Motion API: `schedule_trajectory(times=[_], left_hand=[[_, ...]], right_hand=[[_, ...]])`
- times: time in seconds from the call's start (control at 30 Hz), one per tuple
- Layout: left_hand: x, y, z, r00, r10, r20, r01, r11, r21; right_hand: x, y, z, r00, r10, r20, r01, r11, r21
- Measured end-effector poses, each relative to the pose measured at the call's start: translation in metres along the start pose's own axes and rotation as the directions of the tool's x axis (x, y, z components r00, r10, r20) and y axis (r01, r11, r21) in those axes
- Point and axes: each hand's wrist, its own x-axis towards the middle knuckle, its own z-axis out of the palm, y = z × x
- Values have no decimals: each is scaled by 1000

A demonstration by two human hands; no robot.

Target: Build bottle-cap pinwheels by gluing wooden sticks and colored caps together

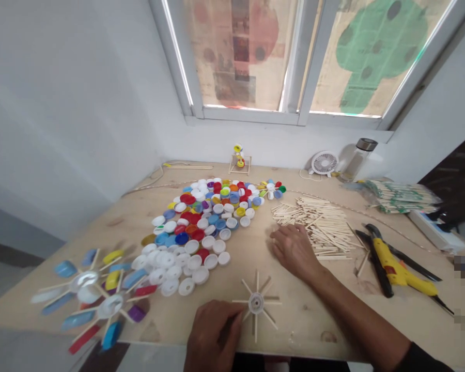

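Near the table's front edge lies a spoked wheel [256,303], a round white cap with several thin wooden sticks fanning out of it. My left hand [216,333] is closed beside it, thumb and forefinger pinching at the lower-left spoke. My right hand [293,249] reaches to the near left edge of a pile of wooden sticks [327,227]. Its fingers are loosely bent and apart, with the fingertips down by the sticks; nothing shows in them. Left of the hands spreads a heap of coloured bottle caps [191,219], with white ones [170,287] nearest me.
Two larger cap-tipped wheels [110,306] lie at the front left, a smaller one [270,191] behind the caps. On the right are a yellow glue gun [399,271], pliers [378,261], a power strip [436,231] and bagged sticks [401,196]. A fan [324,164] and bottle [358,160] stand behind.
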Motion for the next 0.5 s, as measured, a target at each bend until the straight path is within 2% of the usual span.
schedule_trajectory(times=[0.1,0.27,0.5], left_hand=[[1,2,2,1000,-1,-12,0,1000,-16],[2,1,2,998,62,0,-62,998,5],[1,1,6,995,80,-56,-80,997,-7]], right_hand=[[22,-7,3,999,-5,36,6,1000,-19],[54,-23,14,996,-7,86,11,999,-44],[75,-34,30,993,52,102,-43,995,-89]])
